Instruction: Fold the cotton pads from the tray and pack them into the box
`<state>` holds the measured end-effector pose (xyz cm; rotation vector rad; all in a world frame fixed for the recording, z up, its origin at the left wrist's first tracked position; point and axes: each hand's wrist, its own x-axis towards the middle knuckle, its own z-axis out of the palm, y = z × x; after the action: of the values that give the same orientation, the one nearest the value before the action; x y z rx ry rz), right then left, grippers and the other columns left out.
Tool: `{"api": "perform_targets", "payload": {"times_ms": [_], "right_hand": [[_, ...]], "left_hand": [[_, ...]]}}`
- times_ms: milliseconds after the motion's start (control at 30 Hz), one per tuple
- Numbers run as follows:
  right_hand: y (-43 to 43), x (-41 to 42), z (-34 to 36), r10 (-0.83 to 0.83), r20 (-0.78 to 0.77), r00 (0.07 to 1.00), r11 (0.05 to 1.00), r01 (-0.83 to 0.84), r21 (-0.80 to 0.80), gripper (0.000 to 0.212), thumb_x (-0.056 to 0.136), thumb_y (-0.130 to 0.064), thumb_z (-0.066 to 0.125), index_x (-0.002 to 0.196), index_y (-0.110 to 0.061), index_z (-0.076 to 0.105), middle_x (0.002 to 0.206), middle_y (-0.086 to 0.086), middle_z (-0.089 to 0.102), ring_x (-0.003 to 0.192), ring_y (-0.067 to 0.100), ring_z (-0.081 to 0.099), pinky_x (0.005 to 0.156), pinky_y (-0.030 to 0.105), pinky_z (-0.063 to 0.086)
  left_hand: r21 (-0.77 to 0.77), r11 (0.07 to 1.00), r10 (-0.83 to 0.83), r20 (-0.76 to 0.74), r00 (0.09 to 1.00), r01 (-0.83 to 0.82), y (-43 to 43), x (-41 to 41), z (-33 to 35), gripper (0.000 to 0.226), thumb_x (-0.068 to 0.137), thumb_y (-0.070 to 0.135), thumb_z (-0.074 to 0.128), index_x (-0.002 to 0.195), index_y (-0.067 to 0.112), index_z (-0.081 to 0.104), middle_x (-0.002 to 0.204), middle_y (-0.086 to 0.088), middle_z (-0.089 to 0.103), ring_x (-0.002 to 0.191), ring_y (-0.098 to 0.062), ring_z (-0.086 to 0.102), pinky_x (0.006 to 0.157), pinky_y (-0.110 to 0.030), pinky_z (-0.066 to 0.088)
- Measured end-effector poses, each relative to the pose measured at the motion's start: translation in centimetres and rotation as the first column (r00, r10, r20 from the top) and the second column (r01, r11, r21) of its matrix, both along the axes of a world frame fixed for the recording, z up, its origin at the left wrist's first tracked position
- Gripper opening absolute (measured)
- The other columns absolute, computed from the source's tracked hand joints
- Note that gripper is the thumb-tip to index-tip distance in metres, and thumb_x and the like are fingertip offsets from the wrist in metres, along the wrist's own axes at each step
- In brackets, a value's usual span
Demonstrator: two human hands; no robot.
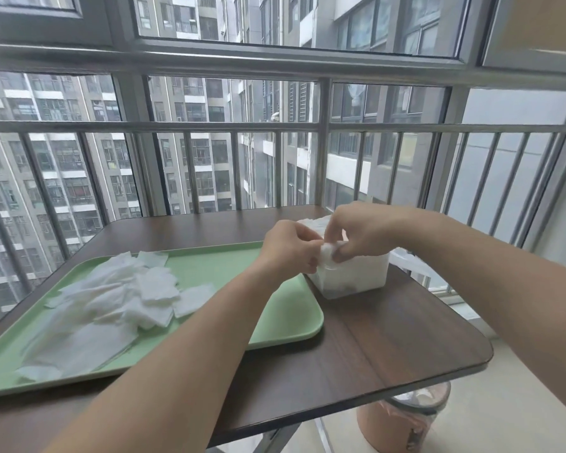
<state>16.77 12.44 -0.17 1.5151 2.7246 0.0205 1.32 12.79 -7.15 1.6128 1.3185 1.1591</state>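
White cotton pad [326, 252], folded small, pinched between both hands directly over the near left corner of the box [356, 276]. Left hand [288, 246] grips its left side, right hand [363, 235] its right, fingers curled round it; neither hand free.

Box: translucent white, open-topped, on the table [389, 338] toward the far right edge, just beside the far right corner of the green tray [275, 308]. White packed pads [312, 223] show at its far side, above the rim.

Key relation: the pad lies straight above the opening, so the drop looks short and downward, slightly toward the table's far edge. The pad's long axis cannot be told; fingers hide most of it. Right hand sits further over the box and seems better placed to push in.

Loose pile of pads [118, 295] still on the tray's left half, well apart from the hands, nearer the left one. Plenty left to fold.
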Motion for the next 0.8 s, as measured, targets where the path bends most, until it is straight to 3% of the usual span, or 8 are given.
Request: {"api": "perform_targets", "payload": {"times_ms": [100, 167, 233, 267, 333, 400, 567, 800], "right_hand": [[0.1, -0.2, -0.7, 0.014, 0.009, 1.000, 0.998, -0.014, 0.060, 0.004, 0.087, -0.028, 0.072, 0.084, -0.025, 0.071, 0.086, -0.002, 0.070, 0.078, 0.018, 0.060, 0.067, 0.030, 0.047], [0.2, -0.1, -0.9, 0.018, -0.021, 1.000, 0.997, -0.017, 0.074, 0.025, 0.085, -0.027, 0.071, 0.063, -0.029, 0.062, 0.067, -0.009, 0.064, 0.064, 0.013, 0.056, 0.058, 0.026, 0.043], [0.0, 0.2, -0.7, 0.005, -0.055, 0.998, 0.999, -0.003, 0.039, 0.039, 0.084, -0.025, 0.073, 0.053, -0.032, 0.051, 0.052, -0.017, 0.054, 0.053, 0.001, 0.049, 0.053, 0.019, 0.035], [0.0, 0.1, -0.5, -0.004, -0.055, 0.998, 1.000, 0.005, 0.013, 0.040, 0.084, -0.024, 0.074, 0.053, -0.033, 0.050, 0.051, -0.020, 0.053, 0.051, -0.002, 0.049, 0.052, 0.016, 0.034], [-0.2, 0.3, -0.1, -0.008, -0.061, 0.998, 1.000, 0.007, -0.026, 0.027, 0.085, -0.023, 0.075, 0.065, -0.035, 0.061, 0.067, -0.024, 0.063, 0.064, -0.007, 0.057, 0.059, 0.015, 0.042], [-0.3, 0.3, -0.1, -0.015, -0.088, 0.996, 0.999, 0.011, -0.039, 0.014, 0.084, -0.021, 0.077, 0.081, -0.033, 0.071, 0.085, -0.016, 0.072, 0.080, 0.002, 0.067, 0.067, 0.019, 0.051], [-0.5, -0.4, 0.2, -0.001, -0.106, 0.994, 1.000, 0.001, -0.007, 0.018, 0.087, -0.023, 0.071, 0.076, -0.038, 0.070, 0.089, -0.016, 0.072, 0.084, 0.006, 0.065, 0.074, 0.023, 0.050], [-0.6, -5.2, 0.6, 0.055, -0.368, 0.928, 0.998, -0.052, 0.017, 0.012, 0.090, -0.023, 0.066, 0.092, -0.025, 0.077, 0.092, -0.009, 0.073, 0.088, 0.010, 0.066, 0.076, 0.025, 0.051]], "left_hand": [[-0.019, 1.000, 0.018, 0.032, 0.999, -0.017, -0.1, 0.1, 0.1, 0.013, 0.087, 0.003, 0.063, 0.081, 0.004, 0.074, 0.055, -0.001, 0.061, 0.049, -0.015, 0.055, 0.056, -0.026, 0.054], [-0.026, 0.999, 0.024, 0.041, 0.999, -0.023, -0.2, 0.1, 0.1, 0.015, 0.086, 0.002, 0.061, 0.079, 0.004, 0.074, 0.056, -0.002, 0.060, 0.048, -0.016, 0.054, 0.055, -0.025, 0.052], [-0.027, 0.999, 0.027, 0.036, 0.999, -0.026, -0.3, 0.3, 0.1, 0.015, 0.086, 0.003, 0.060, 0.080, 0.004, 0.073, 0.059, -0.003, 0.061, 0.048, -0.015, 0.054, 0.054, -0.024, 0.051], [-0.024, 0.999, 0.031, 0.032, 0.999, -0.030, -0.3, 0.2, 0.1, 0.015, 0.086, 0.003, 0.060, 0.081, 0.005, 0.073, 0.060, -0.003, 0.061, 0.048, -0.015, 0.055, 0.054, -0.024, 0.051], [-0.013, 0.999, 0.034, 0.027, 0.999, -0.034, -0.3, 0.1, 0.1, 0.015, 0.088, 0.006, 0.060, 0.083, 0.006, 0.073, 0.063, -0.003, 0.062, 0.049, -0.015, 0.056, 0.054, -0.024, 0.051], [0.010, 0.999, 0.047, 0.016, 0.999, -0.048, -0.2, 0.1, 0.2, 0.013, 0.091, 0.009, 0.061, 0.086, 0.007, 0.073, 0.068, -0.002, 0.064, 0.052, -0.016, 0.059, 0.054, -0.025, 0.052], [0.068, 0.993, 0.100, -0.036, 0.994, -0.098, -0.6, -0.6, 1.6, 0.011, 0.092, 0.015, 0.062, 0.093, 0.011, 0.072, 0.077, 0.002, 0.065, 0.056, -0.014, 0.063, 0.048, -0.023, 0.049], [0.128, 0.976, 0.203, -0.226, 0.953, -0.177, -2.1, -4.8, 4.8, 0.019, 0.087, 0.014, 0.059, 0.077, 0.017, 0.076, 0.081, -0.012, 0.076, 0.069, -0.023, 0.069, 0.055, -0.026, 0.049]]}}
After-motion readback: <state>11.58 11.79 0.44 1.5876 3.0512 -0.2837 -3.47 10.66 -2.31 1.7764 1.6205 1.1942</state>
